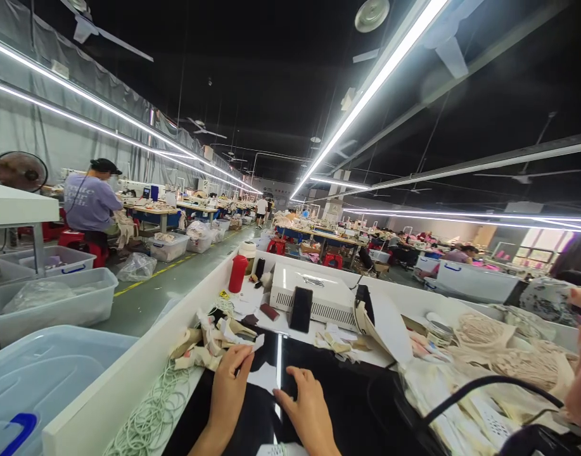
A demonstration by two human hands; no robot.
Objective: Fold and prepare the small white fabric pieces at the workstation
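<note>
My left hand (pixel 230 387) is raised over the glossy black worktop (pixel 351 392), thumb and forefinger pinched on a small white scrap (pixel 258 342). Whether the scrap is paper or cloth I cannot tell. To its right, my right hand (pixel 310 408) is empty, with a gap between the curved thumb and forefinger. Between the hands a flat white piece (pixel 265 377) lies on the worktop. A white piece with dark print (pixel 278 449) shows at the bottom edge, partly cut off.
Beige fabric scraps (pixel 207 342) and tangled pale green cord (pixel 150 411) line the left side. Behind stand a phone (pixel 301 309), a white vented box (pixel 319 288) and a red bottle (pixel 237 273). Beige garments (pixel 513 354) and a black cable (pixel 490 382) lie right. A co-worker (pixel 93 199) sits far left.
</note>
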